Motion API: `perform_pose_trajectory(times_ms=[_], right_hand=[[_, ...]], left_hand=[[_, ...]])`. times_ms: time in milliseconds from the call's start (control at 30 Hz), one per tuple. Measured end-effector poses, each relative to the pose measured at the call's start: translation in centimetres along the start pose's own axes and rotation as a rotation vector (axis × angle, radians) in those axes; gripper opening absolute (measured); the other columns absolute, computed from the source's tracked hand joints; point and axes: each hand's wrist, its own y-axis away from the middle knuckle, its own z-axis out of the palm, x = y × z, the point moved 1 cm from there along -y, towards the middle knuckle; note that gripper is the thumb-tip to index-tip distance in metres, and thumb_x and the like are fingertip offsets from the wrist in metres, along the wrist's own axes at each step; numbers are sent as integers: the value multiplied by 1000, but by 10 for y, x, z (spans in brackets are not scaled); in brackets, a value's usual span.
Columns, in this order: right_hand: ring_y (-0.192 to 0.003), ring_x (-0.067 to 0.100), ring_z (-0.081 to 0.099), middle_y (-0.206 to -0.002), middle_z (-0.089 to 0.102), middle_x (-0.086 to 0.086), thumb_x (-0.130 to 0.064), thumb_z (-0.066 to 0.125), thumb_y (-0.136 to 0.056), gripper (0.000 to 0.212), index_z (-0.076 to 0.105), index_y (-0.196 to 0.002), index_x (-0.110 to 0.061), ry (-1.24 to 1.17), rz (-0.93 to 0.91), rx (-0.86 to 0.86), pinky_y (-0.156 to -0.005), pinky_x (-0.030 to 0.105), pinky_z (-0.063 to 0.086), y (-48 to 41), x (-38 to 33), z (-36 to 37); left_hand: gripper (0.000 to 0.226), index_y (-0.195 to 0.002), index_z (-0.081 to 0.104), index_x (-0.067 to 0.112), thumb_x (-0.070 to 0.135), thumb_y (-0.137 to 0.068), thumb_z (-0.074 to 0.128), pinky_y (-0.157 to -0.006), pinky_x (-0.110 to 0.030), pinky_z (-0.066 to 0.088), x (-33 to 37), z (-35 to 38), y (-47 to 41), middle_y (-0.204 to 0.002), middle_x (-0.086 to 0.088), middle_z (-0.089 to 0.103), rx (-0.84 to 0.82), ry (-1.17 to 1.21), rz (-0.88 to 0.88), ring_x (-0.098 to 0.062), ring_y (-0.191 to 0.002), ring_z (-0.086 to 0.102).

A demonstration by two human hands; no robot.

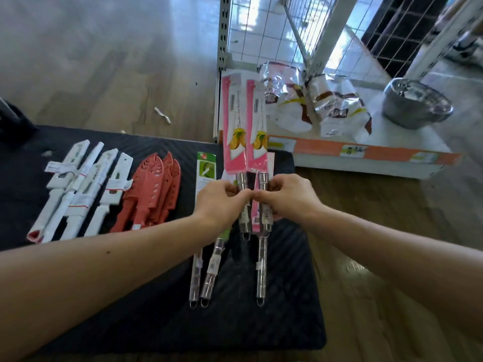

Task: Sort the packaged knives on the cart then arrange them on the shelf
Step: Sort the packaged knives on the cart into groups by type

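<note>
Head view, left grip and right grip each pinching pink lemon-print knife packs, script illegible

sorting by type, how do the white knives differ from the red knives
The white knives are narrow and straight-sided; the red knives are broader and curved. Paper bands wrap the white knives' middles; the red knives' middles are bare. The white knives lie spread out; the red knives overlap in a tight fan. Both lie on the cart, tips pointing away.

Bare left hand — bare right hand
</note>
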Motion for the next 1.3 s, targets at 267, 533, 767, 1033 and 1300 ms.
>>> perform_pose_trajectory(times_ms=[267,533,767,1033,1300], right_hand=[[-59,17,64,-64,64,3,-37,72,-78,29,62,-71,-11,81,-149,75,-65,36,60,-31,-67,-18],[-65,11,60,-70,64,-2,-43,70,-77,28,66,-80,-16,64,-283,164,-60,24,50,-24,-129,-45],[-53,2,45,-60,54,-7,-43,69,-77,28,61,-73,-17,37,-269,188,-53,11,39,21,-225,-121],[-62,5,49,-71,58,-3,-41,67,-79,26,61,-85,-16,-27,-133,133,-57,17,41,121,-374,-257],[-57,3,45,-65,52,-8,-42,68,-79,24,55,-74,-23,-74,-85,228,-49,13,37,219,-501,-392]], left_hand=[[17,-69,63,20,28,-83,66,-82,-48,55,40,-61,-33,-79,-9,71,172,100,49,-29,-81,69],[9,-84,66,24,33,-82,66,-62,-10,48,87,-117,-15,-74,10,67,255,-19,173,-1,-67,61],[12,-70,62,35,32,-79,68,-56,-1,44,193,-184,33,-64,13,69,308,38,155,5,-61,63],[23,-67,57,39,24,-79,70,-57,-1,46,381,-267,125,-61,17,66,216,89,97,11,-62,61],[19,-99,65,23,31,-81,67,-62,-10,49,567,-332,206,-76,18,63,104,18,130,4,-70,62]])
